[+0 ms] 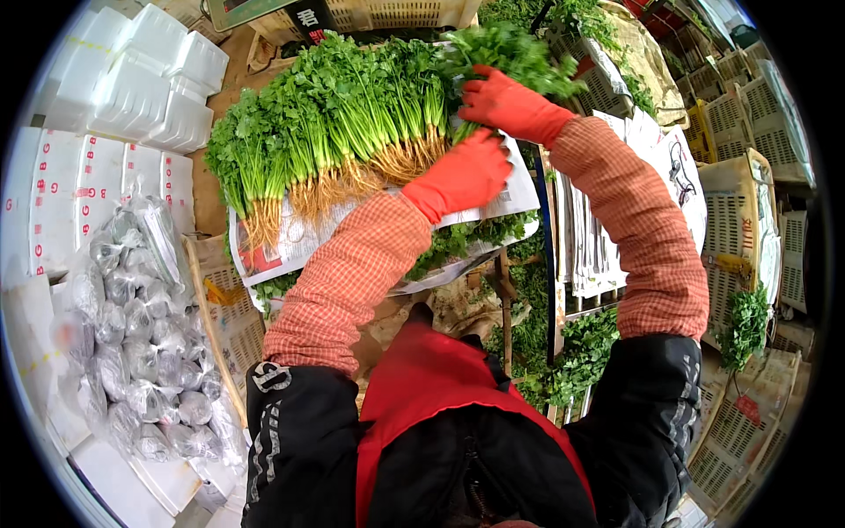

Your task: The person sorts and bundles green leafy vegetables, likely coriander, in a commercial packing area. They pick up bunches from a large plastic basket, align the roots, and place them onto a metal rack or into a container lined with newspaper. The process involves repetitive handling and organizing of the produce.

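Bunches of a leafy green herb [356,112], apparently coriander, lie side by side on a printed newspaper sheet [521,188], leaves away from me and brown roots [396,162] towards me. At the row's right end is a separate bunch [508,56], its leaves blurred. My left hand [465,173], in a red rubber glove, closes around its lower stems and hides the roots. My right hand [511,105], gloved the same way, curls its fingers around the bunch higher up, just below the leaves.
White foam boxes [132,86] stack up at the left, beside a large clear bag of small tied plastic packs [152,330]. Folded newspapers [594,231] stand to the right. Plastic crates [733,204] line the far right. A scale [244,10] shows at the top. More greens [462,241] lie under the newspaper.
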The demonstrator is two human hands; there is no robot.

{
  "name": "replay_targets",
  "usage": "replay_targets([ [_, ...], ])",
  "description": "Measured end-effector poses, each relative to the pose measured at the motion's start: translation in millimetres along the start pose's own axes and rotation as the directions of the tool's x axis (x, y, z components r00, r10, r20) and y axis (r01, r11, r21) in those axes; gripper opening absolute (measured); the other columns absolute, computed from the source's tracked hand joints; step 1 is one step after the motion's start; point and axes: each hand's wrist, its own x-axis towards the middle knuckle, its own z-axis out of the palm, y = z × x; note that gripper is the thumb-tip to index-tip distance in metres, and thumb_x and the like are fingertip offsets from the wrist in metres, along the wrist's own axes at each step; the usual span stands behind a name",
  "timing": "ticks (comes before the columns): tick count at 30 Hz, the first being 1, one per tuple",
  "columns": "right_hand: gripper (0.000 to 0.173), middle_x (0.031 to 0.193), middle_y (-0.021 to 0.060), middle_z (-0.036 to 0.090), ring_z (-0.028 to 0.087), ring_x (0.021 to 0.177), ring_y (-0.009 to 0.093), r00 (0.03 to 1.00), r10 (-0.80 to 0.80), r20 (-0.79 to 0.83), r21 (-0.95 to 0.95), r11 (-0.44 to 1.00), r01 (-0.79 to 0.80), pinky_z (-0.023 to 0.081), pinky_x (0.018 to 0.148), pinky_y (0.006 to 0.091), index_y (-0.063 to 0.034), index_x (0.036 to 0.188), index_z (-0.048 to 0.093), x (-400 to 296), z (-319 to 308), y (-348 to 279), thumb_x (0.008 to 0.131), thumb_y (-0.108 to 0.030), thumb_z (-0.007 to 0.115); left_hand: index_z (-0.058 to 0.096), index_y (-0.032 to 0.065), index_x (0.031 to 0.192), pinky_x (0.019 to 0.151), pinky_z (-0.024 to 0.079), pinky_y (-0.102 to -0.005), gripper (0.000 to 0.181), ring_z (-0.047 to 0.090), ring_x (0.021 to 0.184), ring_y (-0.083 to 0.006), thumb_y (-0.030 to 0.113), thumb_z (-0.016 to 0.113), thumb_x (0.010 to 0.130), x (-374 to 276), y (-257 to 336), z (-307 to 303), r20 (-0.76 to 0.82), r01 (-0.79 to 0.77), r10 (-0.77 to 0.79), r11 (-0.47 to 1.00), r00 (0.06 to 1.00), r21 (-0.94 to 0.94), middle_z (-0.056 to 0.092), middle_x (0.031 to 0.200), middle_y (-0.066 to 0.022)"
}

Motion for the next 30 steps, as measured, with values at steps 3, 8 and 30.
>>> replay_targets([
  [3, 0.021, 0.11, 0.0038, 0.059, 0.049, 0.117, 0.023, 0.999, 0.023, 0.034, -0.046, 0.999, -0.022, 0.033, 0.103, 0.0474, -0.0145, 0.098, 0.061, 28, 20, -7, 0.077, -0.017, 0.056, 0.061, 0.0034, 0.102, 0.102, 0.032, -0.0407, 0.032, 0.051, 0.108, -0.0245, 0.023, 0.061, 0.077, -22, -26, 25, -0.053, 0.104, -0.107, 0.994, 0.993, -0.045, 0.058, 0.113, -0.01],
  [8, 0.044, 0.121, 0.0118, 0.059, 0.055, 0.112, 0.032, 0.782, 0.575, -0.239, 0.226, 0.817, -0.531, 0.045, 0.093, 0.0415, -0.0103, 0.116, 0.059, -5, 32, -24, 0.073, -0.002, 0.055, 0.061, 0.0024, 0.103, 0.109, 0.027, -0.0448, 0.031, 0.047, 0.116, -0.0274, 0.025, 0.06, 0.081, -27, -24, 41, -0.126, 0.186, -0.191, 0.981, 0.973, -0.052, 0.058, 0.109, -0.0108],
  [30, 0.052, 0.104, 0.0286, 0.06, 0.057, 0.101, 0.043, 0.419, 0.883, 0.212, 0.823, 0.071, -0.564, 0.045, 0.087, 0.0436, 0.0039, 0.114, 0.049, 89, 107, -23, 0.082, -0.034, 0.063, 0.064, 0.0036, 0.098, 0.088, 0.045, -0.0416, 0.025, 0.058, 0.099, -0.033, 0.019, 0.052, 0.082, -30, 2, 74, 0.019, 0.143, -0.156, 0.844, 0.988, -0.517, 0.064, 0.099, -0.0127],
])
